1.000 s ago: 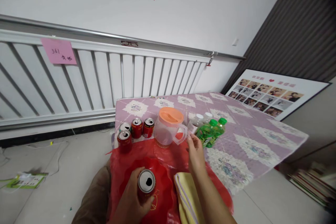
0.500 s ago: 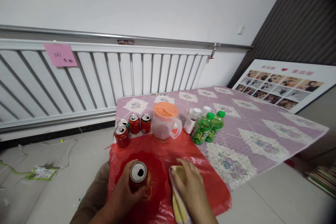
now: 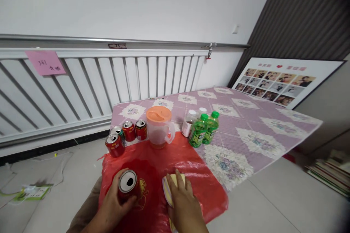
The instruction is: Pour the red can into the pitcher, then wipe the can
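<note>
My left hand (image 3: pixel 113 204) grips an opened red drink can (image 3: pixel 128 187), upright on a red plastic sheet (image 3: pixel 175 160) at the table's near edge. My right hand (image 3: pixel 183 204) lies palm down on a folded yellow cloth (image 3: pixel 171 185) just right of the can. Beyond them stand several more red cans (image 3: pixel 128 133), a clear jug with an orange lid (image 3: pixel 159 127), two green bottles (image 3: pixel 203 131) and two white-capped bottles (image 3: pixel 190 122).
The table carries a purple patterned cloth (image 3: pixel 246 131). A white radiator (image 3: pixel 109 80) with a pink note (image 3: pixel 45 63) runs along the wall behind. A framed photo collage (image 3: pixel 276 82) leans at the right. Papers (image 3: pixel 30 192) lie on the floor at left, books (image 3: pixel 330 171) at right.
My right hand drew back from near the jug's handle and settled flat on the yellow cloth. My left hand kept its grip on the can. The view shifted right.
</note>
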The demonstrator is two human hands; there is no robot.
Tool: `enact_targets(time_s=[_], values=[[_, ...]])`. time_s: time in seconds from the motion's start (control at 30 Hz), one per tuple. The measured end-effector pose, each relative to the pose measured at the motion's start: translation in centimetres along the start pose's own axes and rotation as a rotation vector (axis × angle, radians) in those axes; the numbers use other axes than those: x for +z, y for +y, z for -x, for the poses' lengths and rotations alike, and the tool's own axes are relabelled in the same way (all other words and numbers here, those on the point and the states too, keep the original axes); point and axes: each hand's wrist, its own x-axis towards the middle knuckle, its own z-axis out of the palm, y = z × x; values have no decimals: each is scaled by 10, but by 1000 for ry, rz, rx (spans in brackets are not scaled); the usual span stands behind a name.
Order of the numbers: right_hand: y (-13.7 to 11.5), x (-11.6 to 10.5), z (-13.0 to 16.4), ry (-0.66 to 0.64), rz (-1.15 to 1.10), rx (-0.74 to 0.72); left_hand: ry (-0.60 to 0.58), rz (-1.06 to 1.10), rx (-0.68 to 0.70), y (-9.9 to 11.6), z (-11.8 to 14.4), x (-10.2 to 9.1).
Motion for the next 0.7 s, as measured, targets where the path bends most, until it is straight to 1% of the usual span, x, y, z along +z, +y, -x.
enact_targets(time_s=[0.1,0.2,0.3,0.37,0.47,0.57,0.63,0.7], values=[[8,4,-3,52,-47,-30,15,10,-18,2,0,0],[21,5,-7,115,-184,-113,0,8,-19,1,0,0],[32,5,-10,243,-468,-200,-11,-5,-10,1,0,-1],[32,6,-11,292,-712,-209,1,-7,1,1,0,-1],[22,8,-15,280,-1090,-161,10,-15,9,1,-1,-1],[6,10,-20,211,-1388,-155,-5,-33,15,0,-2,0],[-4,11,-24,162,-1474,-171,-14,-35,20,-1,-3,1],[-12,12,-27,176,-1458,-203,-10,-21,23,-2,-3,2]])
